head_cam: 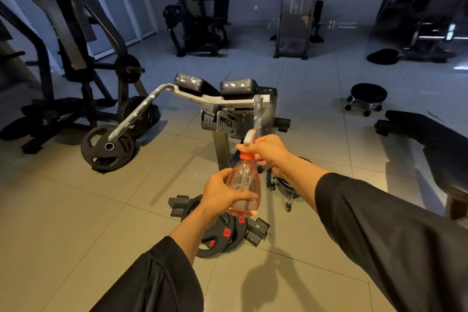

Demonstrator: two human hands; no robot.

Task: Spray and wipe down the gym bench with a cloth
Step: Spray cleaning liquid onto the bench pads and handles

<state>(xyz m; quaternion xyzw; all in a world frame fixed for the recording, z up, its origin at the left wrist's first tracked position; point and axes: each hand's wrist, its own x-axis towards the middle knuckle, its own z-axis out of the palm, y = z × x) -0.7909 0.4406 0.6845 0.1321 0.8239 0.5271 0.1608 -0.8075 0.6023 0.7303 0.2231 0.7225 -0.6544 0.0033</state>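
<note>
A tiled floor (76, 210) is stretching across the gym, with big dark machines (76, 58) standing along the back and left. In the middle a grey bench frame (225, 119) is standing, carrying 2 black pads (238, 86) at its top, both speckled with pale spots. A long grey arm (141, 109) is reaching out from the frame toward the left and down, ending over a black weight plate (109, 149) that is leaning beside it. Another dark padded bench (430, 139) is lying at the right edge, and a small round stool on wheels (368, 96) is sitting well apart behind it. A stack of weight plates (222, 238) with red labels is lying on the floor just below the hands.

The person is holding a clear spray bottle (244, 185) in front of the bench frame, nozzle pointing at it; a little pinkish liquid is sitting at the bottom. The left hand (222, 197) is gripping the bottle's body, fingers curled round it. The right hand (271, 152) is wrapping round the orange-and-white spray head (249, 140), fingers closed on the trigger. A faint mist (263, 114) is hanging just past the nozzle, against the frame's right post. Both arms are wearing black sleeves (379, 223).
</note>
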